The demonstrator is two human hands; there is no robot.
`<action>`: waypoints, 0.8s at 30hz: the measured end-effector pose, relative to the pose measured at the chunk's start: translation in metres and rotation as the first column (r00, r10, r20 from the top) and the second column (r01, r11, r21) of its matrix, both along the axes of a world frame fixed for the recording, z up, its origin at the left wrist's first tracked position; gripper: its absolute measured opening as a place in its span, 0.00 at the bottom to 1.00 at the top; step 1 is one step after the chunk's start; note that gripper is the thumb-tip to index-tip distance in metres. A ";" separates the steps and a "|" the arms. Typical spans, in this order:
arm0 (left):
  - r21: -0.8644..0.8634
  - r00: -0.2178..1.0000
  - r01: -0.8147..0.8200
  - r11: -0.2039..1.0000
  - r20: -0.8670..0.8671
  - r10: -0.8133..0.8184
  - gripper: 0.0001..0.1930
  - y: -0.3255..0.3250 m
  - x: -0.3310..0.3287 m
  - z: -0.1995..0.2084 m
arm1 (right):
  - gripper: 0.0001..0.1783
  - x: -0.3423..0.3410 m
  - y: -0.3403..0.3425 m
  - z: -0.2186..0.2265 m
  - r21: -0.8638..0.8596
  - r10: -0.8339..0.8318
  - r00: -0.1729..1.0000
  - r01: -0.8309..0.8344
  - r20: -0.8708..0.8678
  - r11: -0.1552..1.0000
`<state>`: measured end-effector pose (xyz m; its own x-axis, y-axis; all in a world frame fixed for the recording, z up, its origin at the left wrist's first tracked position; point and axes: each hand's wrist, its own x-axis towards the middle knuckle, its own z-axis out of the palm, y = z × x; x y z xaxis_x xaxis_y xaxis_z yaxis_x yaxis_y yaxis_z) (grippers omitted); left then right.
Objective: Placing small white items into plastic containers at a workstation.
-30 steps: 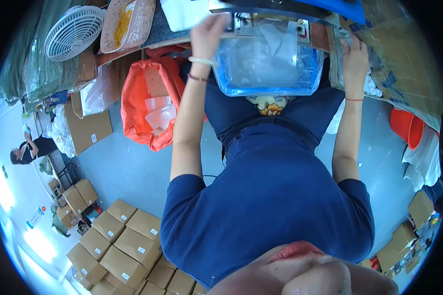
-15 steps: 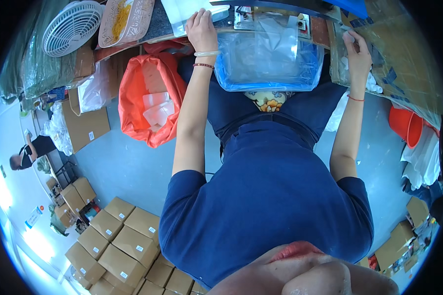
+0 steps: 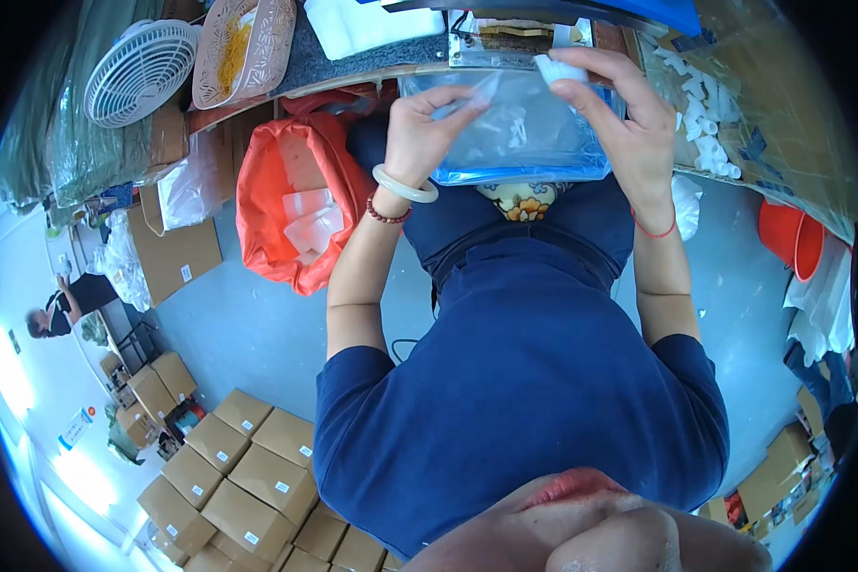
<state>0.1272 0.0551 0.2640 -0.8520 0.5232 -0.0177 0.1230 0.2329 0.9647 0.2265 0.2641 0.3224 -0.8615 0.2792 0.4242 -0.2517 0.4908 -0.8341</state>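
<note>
My left hand (image 3: 419, 133) pinches a thin clear plastic bag (image 3: 487, 90) between thumb and fingertips. Across from it, my right hand (image 3: 631, 110) grips a small white rolled piece (image 3: 556, 70) between thumb and forefinger; its exact kind is unclear. Both hands hover over a bin lined with blue and clear plastic (image 3: 515, 175) at my lap. A stack of flat whitish plastic bags (image 3: 372, 30) lies on the bench beyond my left hand. More small white pieces (image 3: 705, 114) lie in the carton right of my right hand.
A metal-fronted machine (image 3: 515, 40) stands at the bench edge. To the left are a red sack (image 3: 262, 210) with clear packets, a patterned basket (image 3: 205, 57) of yellow bands and a white round basket (image 3: 133, 81). A red bucket (image 3: 789, 240) stands right; stacked cartons (image 3: 248, 515) fill the lower left.
My left hand has come from the bag stack toward the middle with a clear bag. My right hand has left the right-hand carton and brought a small white piece over the bin.
</note>
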 end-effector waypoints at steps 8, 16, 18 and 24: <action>0.158 0.802 0.415 0.896 0.401 -0.443 0.12 0.006 -0.012 0.001 | 0.14 -0.010 0.026 0.003 0.320 0.260 0.894 -0.383 0.366 0.867; 0.464 0.592 -0.019 0.885 0.719 -0.365 0.12 0.050 -0.041 -0.058 | 0.13 0.013 0.065 -0.015 0.713 -0.407 0.878 0.115 0.252 0.692; 0.434 0.568 -0.135 0.891 0.771 -0.289 0.13 0.055 -0.049 -0.057 | 0.10 0.028 0.067 -0.013 0.776 -0.663 0.593 0.099 0.457 0.623; 0.278 0.797 0.043 0.960 0.569 -0.200 0.12 0.037 -0.056 -0.068 | 0.12 0.038 0.117 -0.095 0.729 -0.570 0.754 0.182 0.327 0.659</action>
<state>0.0707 0.0920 0.1956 -0.6463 0.6763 -0.3535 -0.4725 0.0090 0.8813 0.2644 0.3814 0.2272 -0.8664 0.4667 0.1773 0.4258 0.8762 -0.2258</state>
